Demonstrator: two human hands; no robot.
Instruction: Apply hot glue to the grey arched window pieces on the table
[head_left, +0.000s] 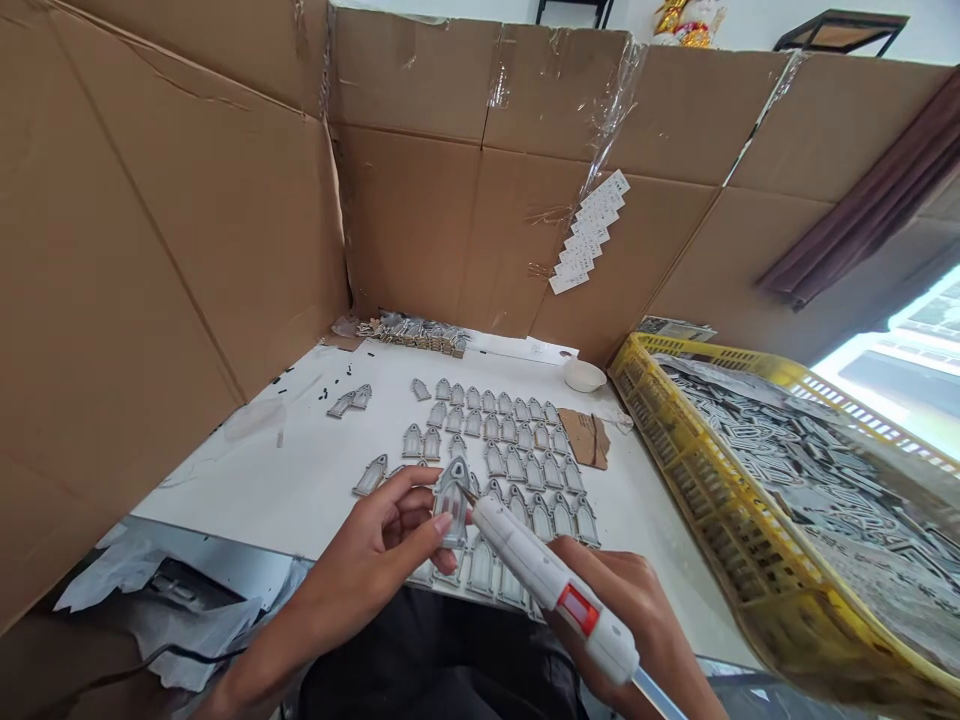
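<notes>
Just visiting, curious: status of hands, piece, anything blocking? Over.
Left hand pinching arched frame. Right hand gripping white glue gun, nozzle at frame. Nothing visibly blocking.

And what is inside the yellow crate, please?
The yellow crate holds a loose heap of small greyish pieces, with pale sheeting toward its near end. The heap and sheeting cover the crate's floor, so whatever lies deeper cannot be seen.

the table (292,470) is passable leftward; arched frames (533,470) (in rows) block mid-table, a yellow crate (787,572) the right.
</notes>
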